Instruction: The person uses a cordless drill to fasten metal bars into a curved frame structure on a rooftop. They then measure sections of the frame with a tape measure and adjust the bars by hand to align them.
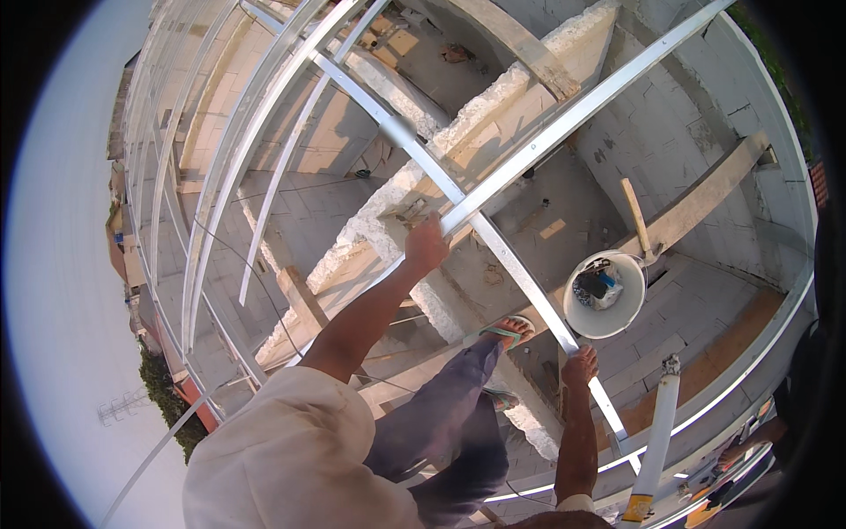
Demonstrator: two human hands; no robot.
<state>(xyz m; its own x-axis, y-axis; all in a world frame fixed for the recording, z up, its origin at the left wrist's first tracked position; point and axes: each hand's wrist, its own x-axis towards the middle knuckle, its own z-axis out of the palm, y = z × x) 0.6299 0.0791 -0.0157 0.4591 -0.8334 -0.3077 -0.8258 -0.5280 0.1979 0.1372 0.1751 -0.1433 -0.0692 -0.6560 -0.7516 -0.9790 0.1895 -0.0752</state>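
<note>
Two silvery metal roof beams cross in front of me. Just below the crossing, my left hand (427,243) is closed around the long beam (582,119) that runs up to the far right. My right hand (579,364) grips the crossbeam (520,269), lower down and to the right. A white bucket (604,295) is right beside that crossbeam, with a blue and dark item and a clear plastic bag inside. My sandalled foot (509,333) rests near a wooden plank, between my hands. A lit-looking cigarette (659,432) with a yellow end shows close to the camera.
Rough-topped block walls (502,97) divide rooms far below. A wooden board (705,194) spans the right side. Curved-looking metal rafters (256,132) run along the left. A thin cable (251,264) hangs there. Part of another person (758,436) shows at the right edge.
</note>
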